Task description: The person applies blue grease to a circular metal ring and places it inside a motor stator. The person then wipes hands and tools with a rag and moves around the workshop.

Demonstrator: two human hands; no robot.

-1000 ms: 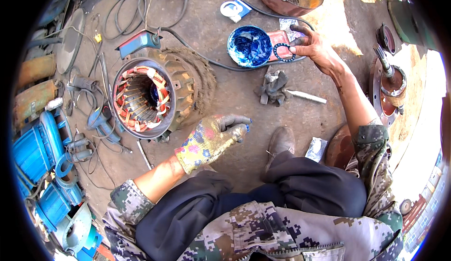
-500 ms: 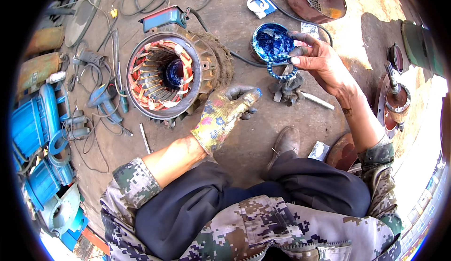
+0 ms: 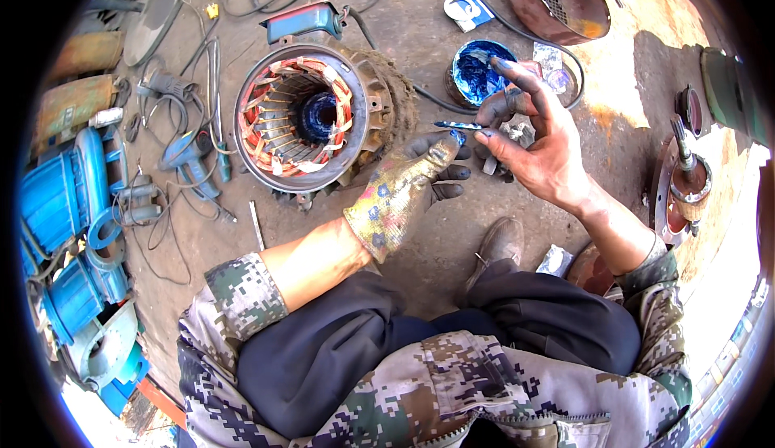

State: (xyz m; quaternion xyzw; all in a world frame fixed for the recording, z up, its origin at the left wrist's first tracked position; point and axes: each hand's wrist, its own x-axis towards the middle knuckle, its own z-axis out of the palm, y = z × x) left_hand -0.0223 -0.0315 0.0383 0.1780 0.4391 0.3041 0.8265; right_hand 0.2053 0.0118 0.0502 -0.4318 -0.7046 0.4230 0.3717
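Observation:
Between the thumb and a finger of my right hand (image 3: 537,145) is a bearing cage with balls (image 3: 454,125), a ring smeared with blue grease and now seen edge-on. My left hand (image 3: 408,186), in a patterned yellow glove with dark fingertips, is close beside it. Its fingers are loosely bent and apart, and a dab of blue grease (image 3: 458,136) sits on one tip; whether it touches the cage I cannot tell. Behind the right fingers stands a tub of blue grease (image 3: 472,93). Left of my hands lies a motor stator (image 3: 355,117) with red-bound windings and a blue-greased bore deep inside.
A rusty round cover (image 3: 537,0) lies at the far right, near a blue-and-white packet (image 3: 467,12). A rotor shaft (image 3: 690,173) stands on the right. At left are a blue heat gun or drill (image 3: 187,157), tangled cables and blue motor housings (image 3: 60,206). A dark cable runs behind the tub.
My right hand has brought the bearing cage left and slightly down, turning it from face-on to edge-on. My left hand has moved right towards it, its fingers spreading. The view has shifted slightly.

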